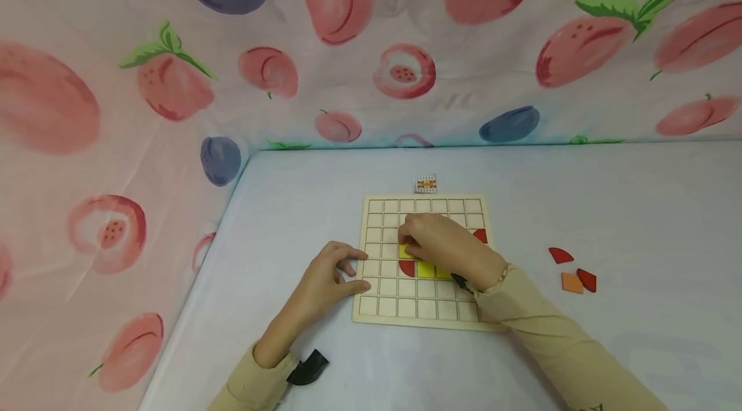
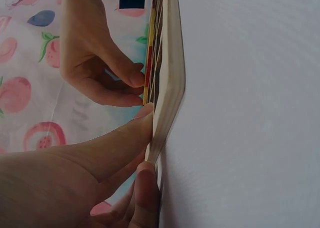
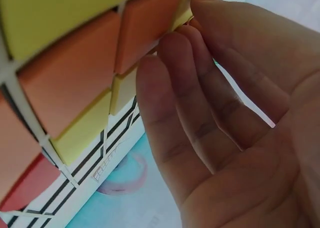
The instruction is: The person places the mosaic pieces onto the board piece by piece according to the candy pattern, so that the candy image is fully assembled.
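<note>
A pale wooden grid board (image 1: 369,305) lies on the white table. My left hand (image 1: 321,276) rests at its left edge, thumb and a finger touching the rim, as the left wrist view also shows. My right hand (image 1: 440,240) reaches over the board, thumb and fingertips pinching a yellow square tile (image 1: 403,252) at a cell. Just below it sit a red quarter-circle tile (image 1: 407,267) and a yellow tile (image 1: 426,269). Orange tiles (image 3: 70,72) fill cells beside my right fingers in the right wrist view; the hand hides them in the head view.
Right of the board lie a red quarter-circle (image 1: 560,256), an orange square (image 1: 572,283) and another red piece (image 1: 587,280). A small pattern card (image 1: 426,183) lies behind the board. Fruit-printed cloth (image 1: 348,76) walls the back and left sides.
</note>
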The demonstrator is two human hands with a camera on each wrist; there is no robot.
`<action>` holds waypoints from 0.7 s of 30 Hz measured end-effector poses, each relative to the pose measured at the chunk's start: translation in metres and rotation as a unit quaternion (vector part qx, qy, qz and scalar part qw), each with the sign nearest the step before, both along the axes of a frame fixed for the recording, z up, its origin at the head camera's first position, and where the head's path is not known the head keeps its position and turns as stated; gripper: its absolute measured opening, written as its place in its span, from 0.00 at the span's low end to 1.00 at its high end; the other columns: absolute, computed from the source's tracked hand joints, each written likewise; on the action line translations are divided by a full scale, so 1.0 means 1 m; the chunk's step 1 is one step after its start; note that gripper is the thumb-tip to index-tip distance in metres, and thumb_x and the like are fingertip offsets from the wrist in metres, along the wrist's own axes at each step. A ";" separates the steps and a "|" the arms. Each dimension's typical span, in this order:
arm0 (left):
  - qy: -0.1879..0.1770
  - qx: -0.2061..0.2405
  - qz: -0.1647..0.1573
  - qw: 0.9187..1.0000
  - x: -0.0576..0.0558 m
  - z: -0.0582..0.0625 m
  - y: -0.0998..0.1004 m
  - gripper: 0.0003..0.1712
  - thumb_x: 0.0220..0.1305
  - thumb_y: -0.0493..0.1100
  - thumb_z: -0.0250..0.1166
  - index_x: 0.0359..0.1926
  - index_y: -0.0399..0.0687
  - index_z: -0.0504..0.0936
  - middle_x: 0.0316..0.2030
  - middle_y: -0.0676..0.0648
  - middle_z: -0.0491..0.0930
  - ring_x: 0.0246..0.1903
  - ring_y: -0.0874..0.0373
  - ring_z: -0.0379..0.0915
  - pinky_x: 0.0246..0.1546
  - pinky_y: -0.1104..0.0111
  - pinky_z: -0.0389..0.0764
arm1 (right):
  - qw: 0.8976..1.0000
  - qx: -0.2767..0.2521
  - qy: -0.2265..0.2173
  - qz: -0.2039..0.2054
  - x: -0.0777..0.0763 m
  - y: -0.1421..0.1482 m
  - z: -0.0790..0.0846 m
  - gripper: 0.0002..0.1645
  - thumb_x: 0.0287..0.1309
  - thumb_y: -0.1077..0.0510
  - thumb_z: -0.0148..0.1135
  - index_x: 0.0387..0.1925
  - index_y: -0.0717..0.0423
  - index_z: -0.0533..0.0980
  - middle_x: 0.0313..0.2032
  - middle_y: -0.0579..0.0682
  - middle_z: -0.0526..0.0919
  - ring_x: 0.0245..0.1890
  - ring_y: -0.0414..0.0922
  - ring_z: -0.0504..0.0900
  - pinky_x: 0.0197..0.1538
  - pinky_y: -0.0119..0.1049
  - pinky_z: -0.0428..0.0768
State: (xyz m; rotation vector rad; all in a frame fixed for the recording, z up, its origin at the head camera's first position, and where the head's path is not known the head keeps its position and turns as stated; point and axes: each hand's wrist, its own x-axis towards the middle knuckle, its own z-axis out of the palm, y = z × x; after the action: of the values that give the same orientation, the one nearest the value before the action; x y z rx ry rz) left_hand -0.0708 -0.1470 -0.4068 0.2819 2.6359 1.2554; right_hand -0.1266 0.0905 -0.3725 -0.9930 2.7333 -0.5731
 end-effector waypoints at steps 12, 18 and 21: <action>-0.005 -0.005 0.000 1.000 0.000 0.001 0.001 0.23 0.51 0.38 0.78 0.50 0.49 0.83 0.46 0.48 0.74 0.33 0.60 0.71 0.33 0.73 0.76 | 1.000 0.005 -0.009 0.000 0.000 0.003 0.000 0.02 0.59 0.61 0.70 0.31 0.54 0.82 0.28 0.45 0.77 0.29 0.41 0.71 0.38 0.34 0.74; -0.007 -0.006 0.003 1.000 -0.001 0.002 0.002 0.23 0.51 0.38 0.78 0.49 0.49 0.83 0.46 0.48 0.74 0.33 0.60 0.71 0.32 0.73 0.76 | 1.000 0.000 -0.007 0.001 0.001 0.004 0.001 0.03 0.57 0.61 0.72 0.32 0.54 0.83 0.27 0.44 0.75 0.29 0.41 0.70 0.38 0.34 0.74; -0.011 -0.006 0.006 1.000 -0.001 0.002 0.002 0.23 0.51 0.38 0.78 0.49 0.49 0.83 0.46 0.48 0.74 0.32 0.60 0.71 0.32 0.73 0.76 | 1.000 0.001 -0.009 0.002 0.002 0.004 0.001 0.04 0.56 0.60 0.72 0.32 0.55 0.83 0.27 0.44 0.75 0.28 0.40 0.69 0.37 0.33 0.73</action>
State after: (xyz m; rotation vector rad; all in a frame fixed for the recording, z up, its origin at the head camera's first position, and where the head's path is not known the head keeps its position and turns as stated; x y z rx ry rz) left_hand -0.0718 -0.1451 -0.4052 0.2496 2.6285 1.2395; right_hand -0.1247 0.0947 -0.3711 -0.9896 2.7154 -0.5761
